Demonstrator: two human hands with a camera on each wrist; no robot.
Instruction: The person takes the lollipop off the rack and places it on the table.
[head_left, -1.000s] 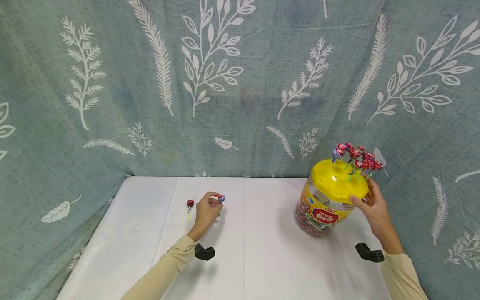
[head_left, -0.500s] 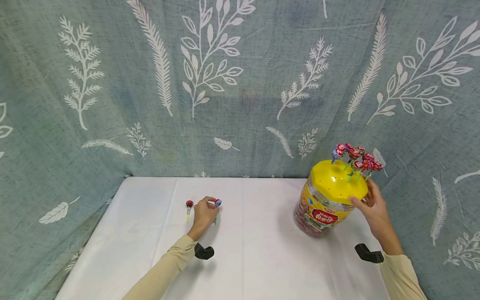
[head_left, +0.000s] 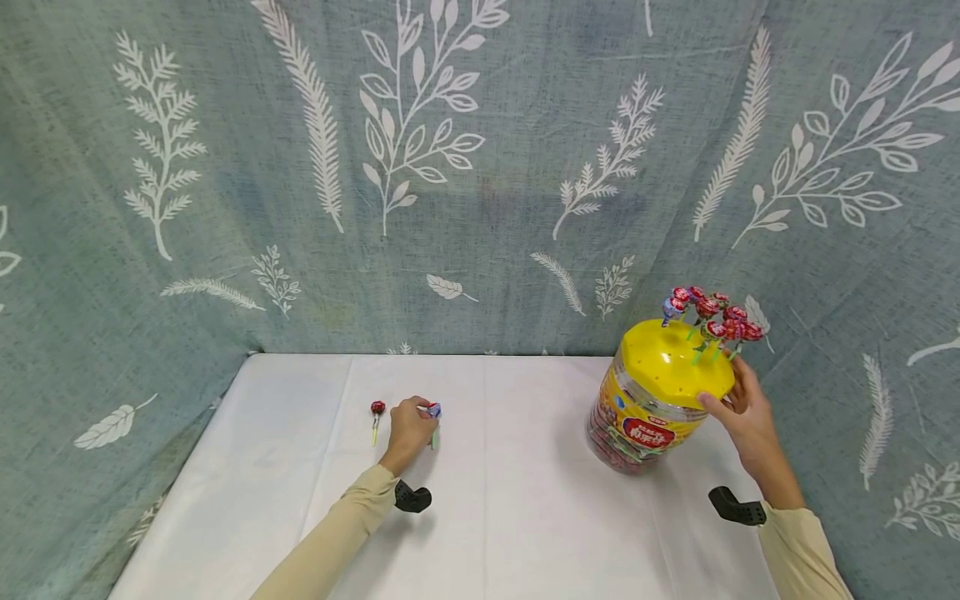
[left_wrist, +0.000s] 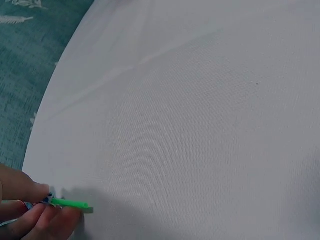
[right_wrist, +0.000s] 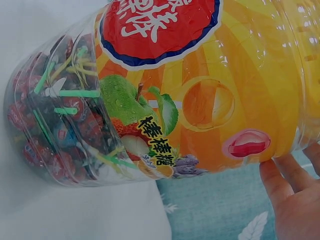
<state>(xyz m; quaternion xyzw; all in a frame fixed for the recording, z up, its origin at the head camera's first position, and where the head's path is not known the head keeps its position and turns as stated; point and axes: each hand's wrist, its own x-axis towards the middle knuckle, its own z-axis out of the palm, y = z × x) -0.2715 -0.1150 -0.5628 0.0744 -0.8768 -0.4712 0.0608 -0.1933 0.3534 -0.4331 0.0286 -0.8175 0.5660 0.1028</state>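
My left hand (head_left: 412, 429) pinches a blue-and-red wrapped lollipop (head_left: 434, 410) at the left of the table. Its green stick (left_wrist: 70, 203) pokes out beyond the fingertips in the left wrist view; whether it touches the cloth I cannot tell. Just left of that hand lies another lollipop (head_left: 377, 407), red with a yellow stick. At the right, my right hand (head_left: 742, 417) grips a big clear candy jar (head_left: 645, 417) near its yellow lid (head_left: 660, 362), thumb in front, other fingers behind. Several lollipops (head_left: 708, 308) stand upright in the lid's far right part.
Packed lollipops (right_wrist: 60, 115) show through the jar's clear lower wall. A white cloth covers the table (head_left: 525, 517). Behind it and at both sides hangs a grey-green leaf-patterned curtain (head_left: 480, 208). Each wrist carries a black camera mount (head_left: 412, 497).
My left hand has come a little nearer and lower with the lollipop, whose green stick now points down toward the cloth. The right hand and the jar have stayed still.
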